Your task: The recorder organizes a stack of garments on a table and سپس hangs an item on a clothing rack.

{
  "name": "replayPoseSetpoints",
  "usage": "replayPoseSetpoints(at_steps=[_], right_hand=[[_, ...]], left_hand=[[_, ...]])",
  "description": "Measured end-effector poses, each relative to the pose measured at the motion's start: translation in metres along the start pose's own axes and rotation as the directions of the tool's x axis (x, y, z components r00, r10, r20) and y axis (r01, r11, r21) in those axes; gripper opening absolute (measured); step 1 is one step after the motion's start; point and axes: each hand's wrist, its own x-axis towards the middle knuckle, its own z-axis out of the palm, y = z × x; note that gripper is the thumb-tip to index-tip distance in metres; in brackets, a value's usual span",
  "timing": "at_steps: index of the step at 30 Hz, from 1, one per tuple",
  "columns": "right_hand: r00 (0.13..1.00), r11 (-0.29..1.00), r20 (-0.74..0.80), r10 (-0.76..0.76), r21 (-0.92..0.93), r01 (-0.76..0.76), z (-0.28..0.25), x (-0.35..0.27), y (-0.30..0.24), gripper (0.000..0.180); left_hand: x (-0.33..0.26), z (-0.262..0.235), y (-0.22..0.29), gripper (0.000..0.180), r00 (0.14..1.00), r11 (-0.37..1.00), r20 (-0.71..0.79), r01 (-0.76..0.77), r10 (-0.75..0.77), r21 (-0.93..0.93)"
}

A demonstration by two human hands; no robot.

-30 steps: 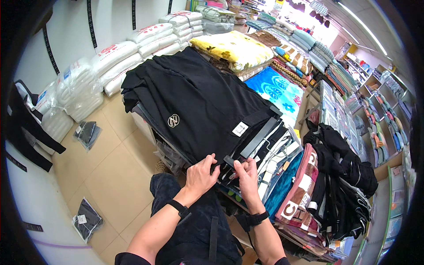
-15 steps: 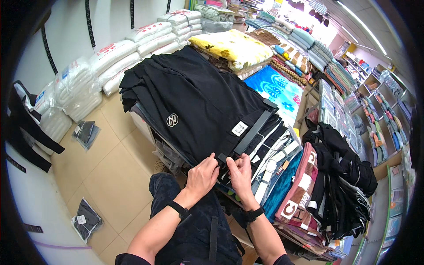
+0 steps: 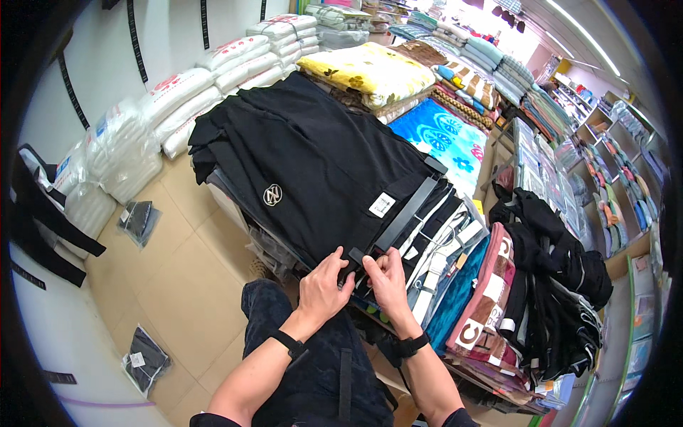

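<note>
Black trousers [image 3: 306,156] with a round white emblem and a white tag [image 3: 382,206] lie folded on top of a pile of clothes. Along their waistband runs a dark grey clip hanger [image 3: 409,213], one clip at the far end and one at the near end. My left hand [image 3: 324,288] is on the near corner of the waistband, the black cloth between thumb and fingers. Just right of it, my right hand [image 3: 386,281] pinches the near end of the hanger beside its clip. The fingertips partly hide what they grip.
More clothes on hangers [image 3: 434,263] lie under the trousers. To the right are folded patterned blankets [image 3: 480,306] and a heap of black garments [image 3: 548,285]. Behind are a yellow blanket [image 3: 377,75] and white bagged bedding [image 3: 178,103]. Bagged garments [image 3: 146,359] lie on the tiled floor.
My left thumb has shifted down, farther from the fingertips, at the waistband corner. My right hand stays at the hanger's near end. The view has shifted slightly.
</note>
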Motion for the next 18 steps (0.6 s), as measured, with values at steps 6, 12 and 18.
replayPoseSetpoints(at_steps=[6,12,18], right_hand=[[1.000,1.000,0.011,-0.001,-0.026,0.001,-0.0011,-0.0024,0.0018,0.035],[0.999,0.999,0.018,0.043,-0.014,-0.043,-0.0007,-0.0037,0.0026,0.038],[0.999,0.996,-0.016,0.036,-0.086,-0.037,0.0006,-0.0077,-0.0002,0.045]], left_hand=[[0.0012,0.0009,-0.0037,0.055,0.999,0.998,0.025,-0.041,0.040,0.049],[-0.0002,0.0026,-0.0038,0.056,0.999,0.998,0.030,-0.021,0.019,0.059],[-0.0009,0.0035,-0.0046,0.056,0.999,0.997,0.023,-0.034,0.033,0.072]])
